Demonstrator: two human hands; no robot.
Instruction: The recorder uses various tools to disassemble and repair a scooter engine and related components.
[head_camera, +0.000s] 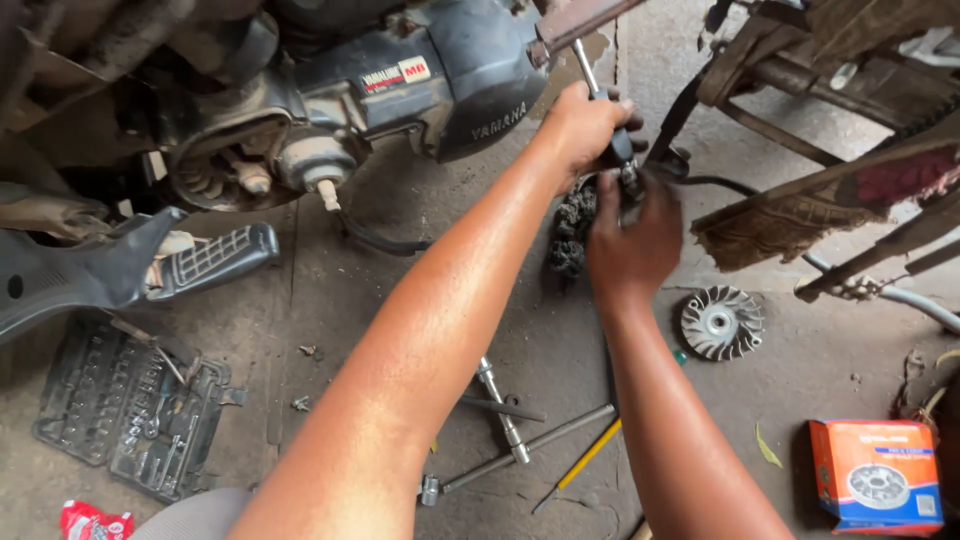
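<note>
At lower left we see an open socket set case (130, 415) on the concrete, laid within reach. Lower centre lie a T-handle wrench (505, 425) and a yellow-handled screwdriver (590, 455). Upper centre, our left hand (585, 125) is clenched around a metal-shafted tool (600, 90), which is angled toward the engine case (470, 75). Just below, our right hand (630, 240) closes on a small dark greasy part (632, 180) (steadying it, we judge). Farther right lies a finned metal fan disc (720, 322), and at lower right an orange box (878, 475).

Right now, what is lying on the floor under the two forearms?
Under the forearms a cross-shaped socket wrench, a yellow-handled screwdriver and a thin dark rod lie on the concrete floor. The arms cover parts of the wrench, so its full shape is hidden.
</note>
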